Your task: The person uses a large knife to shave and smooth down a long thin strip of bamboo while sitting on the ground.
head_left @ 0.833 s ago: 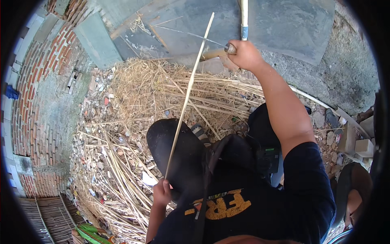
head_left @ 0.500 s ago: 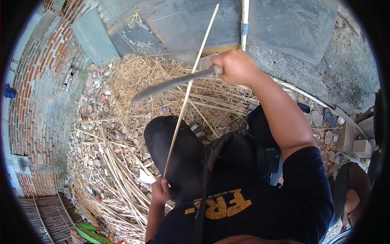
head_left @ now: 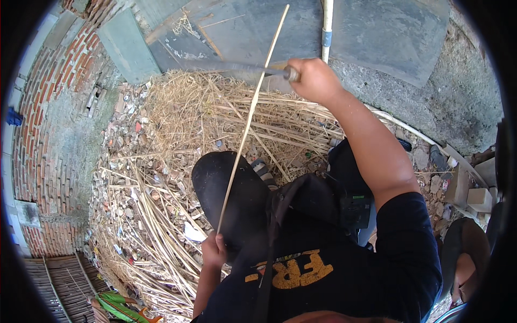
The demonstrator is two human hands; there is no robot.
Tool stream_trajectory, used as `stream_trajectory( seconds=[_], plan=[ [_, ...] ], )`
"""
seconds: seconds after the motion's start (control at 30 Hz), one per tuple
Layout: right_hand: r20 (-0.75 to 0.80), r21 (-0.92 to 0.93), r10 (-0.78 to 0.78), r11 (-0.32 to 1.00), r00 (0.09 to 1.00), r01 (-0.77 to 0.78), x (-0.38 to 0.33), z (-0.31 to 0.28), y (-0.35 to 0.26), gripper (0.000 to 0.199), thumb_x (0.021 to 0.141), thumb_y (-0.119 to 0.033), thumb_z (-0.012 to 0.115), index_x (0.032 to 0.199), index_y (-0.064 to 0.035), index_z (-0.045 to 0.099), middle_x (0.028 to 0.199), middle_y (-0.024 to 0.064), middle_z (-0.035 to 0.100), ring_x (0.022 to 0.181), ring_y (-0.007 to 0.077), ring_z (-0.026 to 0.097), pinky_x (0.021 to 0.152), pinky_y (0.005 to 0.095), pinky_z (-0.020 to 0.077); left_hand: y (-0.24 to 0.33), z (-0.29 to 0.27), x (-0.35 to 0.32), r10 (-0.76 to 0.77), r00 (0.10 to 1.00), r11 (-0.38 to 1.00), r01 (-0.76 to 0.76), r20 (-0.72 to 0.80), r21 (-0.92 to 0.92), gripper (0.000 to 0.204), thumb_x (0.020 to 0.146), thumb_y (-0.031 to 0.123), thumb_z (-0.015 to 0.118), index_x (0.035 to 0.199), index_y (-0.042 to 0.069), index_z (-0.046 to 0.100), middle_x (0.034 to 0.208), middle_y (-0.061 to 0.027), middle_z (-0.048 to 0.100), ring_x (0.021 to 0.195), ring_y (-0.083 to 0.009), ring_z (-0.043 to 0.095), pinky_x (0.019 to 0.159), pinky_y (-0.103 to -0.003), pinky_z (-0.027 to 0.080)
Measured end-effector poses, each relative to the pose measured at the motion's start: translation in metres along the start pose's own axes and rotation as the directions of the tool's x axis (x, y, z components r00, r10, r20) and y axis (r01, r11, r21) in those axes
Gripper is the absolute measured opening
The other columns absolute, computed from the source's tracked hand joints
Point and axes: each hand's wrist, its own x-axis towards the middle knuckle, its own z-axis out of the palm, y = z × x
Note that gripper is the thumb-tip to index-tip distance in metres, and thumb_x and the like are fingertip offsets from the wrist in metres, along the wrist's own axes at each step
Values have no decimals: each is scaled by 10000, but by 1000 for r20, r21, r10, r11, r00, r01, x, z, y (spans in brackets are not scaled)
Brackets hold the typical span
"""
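Observation:
My left hand (head_left: 214, 252) is closed around the lower end of a long pale bamboo strip (head_left: 240, 151). The strip slants up and away past my bent knee (head_left: 226, 180), and its far end stands free over the grey boards. My right hand (head_left: 316, 81) grips the handle of a machete (head_left: 276, 71), its blade pointing left. The blade crosses the strip in its upper part and is smeared by motion toward its tip. Whether its edge touches the strip, I cannot tell. A thicker knot shows on the strip just below the blade.
Fine straw-like shavings (head_left: 180, 102) heap up ahead of me. Many long strips (head_left: 156, 220) lie on the rubble at my left. A brick wall (head_left: 46, 129) stands on the left, and grey boards (head_left: 385, 40) with a white pipe (head_left: 327, 27) stand ahead. Another person's leg (head_left: 466, 247) shows at the right.
The machete blade has swung up along the bamboo strip, from a downward tilt to nearly level. My right hand has risen slightly; my left hand stays in place on the strip.

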Motion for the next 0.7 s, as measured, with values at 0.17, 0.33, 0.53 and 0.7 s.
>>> stream_trajectory(
  seconds=[0.17,0.33,0.53,0.7],
  plan=[
    [-25,258,170,953,985,-158,4,-8,19,282,812,-238,698,1030,-60,680,846,161,697,742,290,674,720,407,552,8,-16,1,29,997,993,-21,66,-114,536,1041,441,385,775,17,574,624,-147,584,597,-301,619,578,-383,461],
    [146,739,230,621,962,-261,-9,-17,1,349,831,-321,773,1040,-59,673,831,38,685,648,117,602,595,285,494,5,-24,4,-22,980,973,66,196,-222,570,1048,475,353,806,19,594,653,-101,588,627,-208,591,599,-341,446],
    [190,910,83,358,978,-207,-12,-19,2,156,884,-210,739,931,-104,635,1195,92,643,552,36,461,431,208,350,-3,-30,3,-21,979,978,62,201,-200,538,1046,449,358,847,10,596,672,-126,600,647,-232,607,615,-353,457],
    [195,940,49,274,980,-201,-13,-16,1,171,860,-193,763,923,-101,634,987,37,675,555,47,476,455,228,375,11,-29,-1,-7,1000,1000,8,19,-21,433,998,423,481,952,9,599,744,-159,625,695,-312,629,646,-392,486]
  ],
)
